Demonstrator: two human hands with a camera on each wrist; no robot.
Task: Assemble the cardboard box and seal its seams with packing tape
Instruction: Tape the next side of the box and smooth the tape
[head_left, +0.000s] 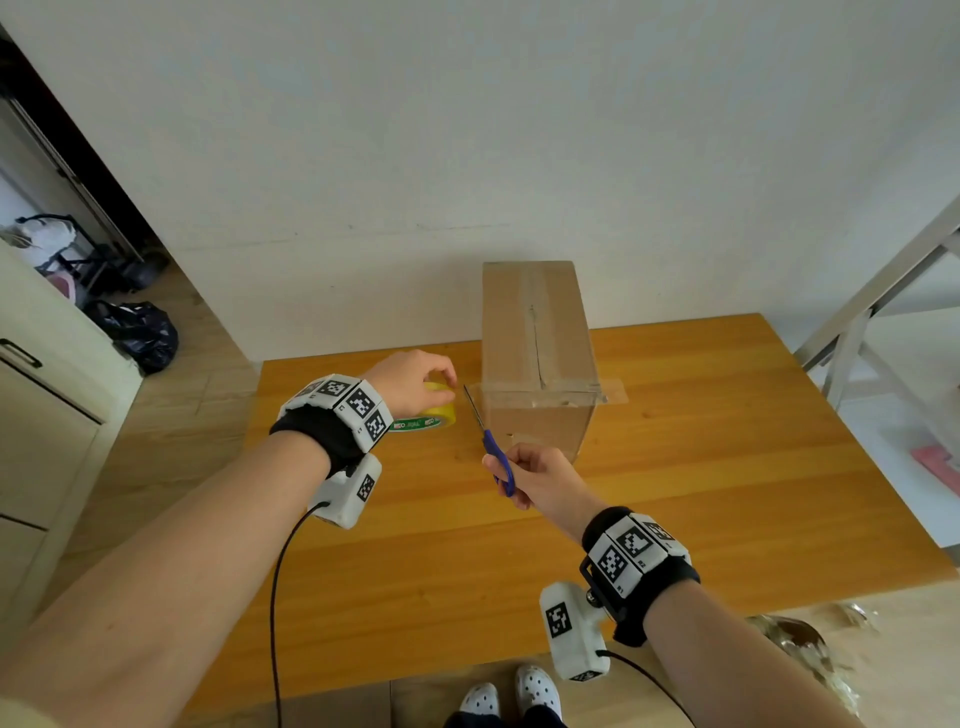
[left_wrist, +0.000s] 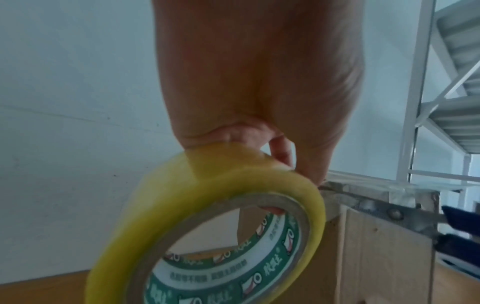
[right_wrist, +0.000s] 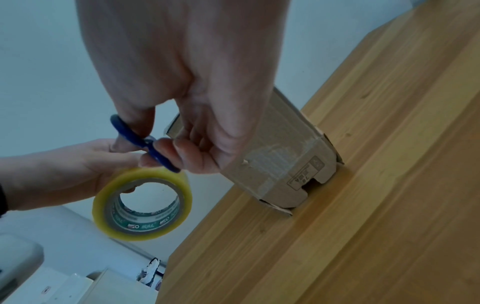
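Observation:
A tall cardboard box (head_left: 535, 358) stands upright on the wooden table (head_left: 675, 493), with clear tape along its top seam and a strip (head_left: 550, 393) across its near top edge. My left hand (head_left: 415, 382) grips the yellow tape roll (head_left: 439, 413) just left of the box; the same roll (left_wrist: 207, 236) fills the left wrist view. My right hand (head_left: 540, 480) holds blue-handled scissors (head_left: 485, 441), their blades pointing at the stretch of tape between roll and box. In the right wrist view my fingers (right_wrist: 166, 150) sit in the scissors' handles (right_wrist: 145, 142) beside the box (right_wrist: 280, 160).
A white metal shelf frame (head_left: 883, 332) stands right of the table. A cream cabinet (head_left: 47, 405) and black bags (head_left: 140, 332) are at the left. Crumpled clear tape scraps (head_left: 800, 644) lie on the floor near the table's right front corner.

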